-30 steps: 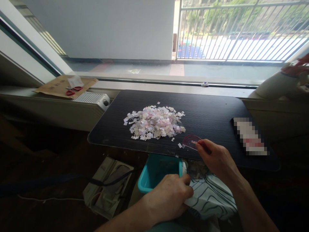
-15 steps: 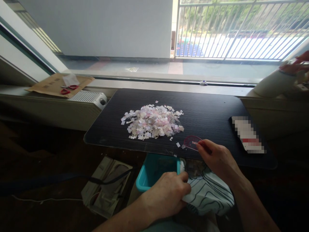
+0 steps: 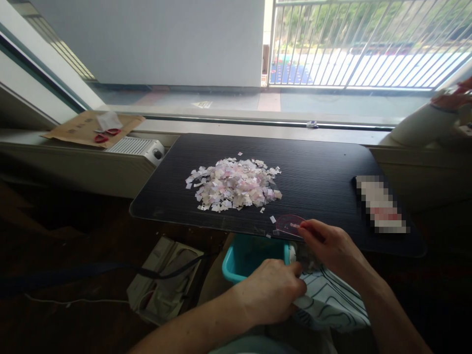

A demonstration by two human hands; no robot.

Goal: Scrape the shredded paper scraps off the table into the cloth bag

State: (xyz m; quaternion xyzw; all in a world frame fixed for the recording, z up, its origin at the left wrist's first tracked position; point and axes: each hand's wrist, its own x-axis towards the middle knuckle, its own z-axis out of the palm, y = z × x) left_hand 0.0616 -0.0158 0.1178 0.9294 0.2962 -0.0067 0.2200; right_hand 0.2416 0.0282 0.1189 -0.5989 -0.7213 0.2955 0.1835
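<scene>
My right hand point(image 3: 332, 246) pinches a see-through pink protractor point(image 3: 285, 223) by its right end, flat over the table's near edge. A few loose paper squares point(image 3: 273, 219) lie beside its left end. Farther back is a heap of small white and pinkish paper pieces point(image 3: 238, 184) on the black table point(image 3: 313, 167). My left hand point(image 3: 275, 290) is closed on the edge of a white bag with dark wavy lines point(image 3: 332, 300), close against a turquoise bin point(image 3: 232, 275) below the table edge. The left fingertips are partly hidden, as is the bag's mouth.
A phone-like object point(image 3: 381, 204), blurred out, lies at the table's right. On the left sill are red-handled scissors point(image 3: 106, 135) and a brown envelope point(image 3: 79, 129), near a white radiator point(image 3: 138, 147). An open box point(image 3: 165, 280) sits low at left. Another person's hand point(image 3: 452, 98) shows at far right.
The protractor in my right hand has shifted slightly left and nearer the table edge. My left hand, the bag and the bin have moved a little right. The paper heap looks unchanged.
</scene>
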